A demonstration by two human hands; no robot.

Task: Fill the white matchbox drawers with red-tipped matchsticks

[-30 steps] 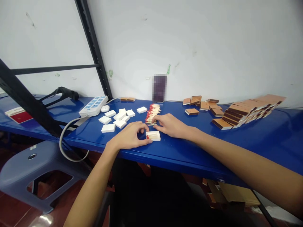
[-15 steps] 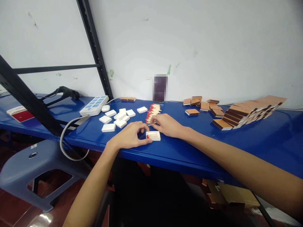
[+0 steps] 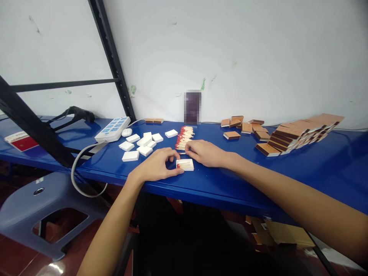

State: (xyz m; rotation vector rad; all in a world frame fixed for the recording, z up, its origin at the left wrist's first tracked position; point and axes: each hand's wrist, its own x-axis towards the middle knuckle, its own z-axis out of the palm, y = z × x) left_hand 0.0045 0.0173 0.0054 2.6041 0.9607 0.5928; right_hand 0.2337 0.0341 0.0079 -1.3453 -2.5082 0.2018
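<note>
- Head view: the white tray (image 3: pixel 188 169), with a few matches inside, lay on the blue tabletop (image 3: pixel 230 184) near its front edge.
- Left hand (image 3: pixel 159 165): thumb and index finger curved around the tray's left end, thumb against the front corner; whether they gripped could not be told.
- Right hand (image 3: pixel 205 152): fingers pinched a match (image 3: pixel 181 153) just behind the tray, beside the match pile (image 3: pixel 185 137).
- Stacked matchboxes (image 3: pixel 293 132): markings too small to read.

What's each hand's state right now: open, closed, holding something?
Left hand: curved half-open at the white tray's left end; whether it grips cannot be told.
Right hand: closed, fingertips pinching a match.
</note>
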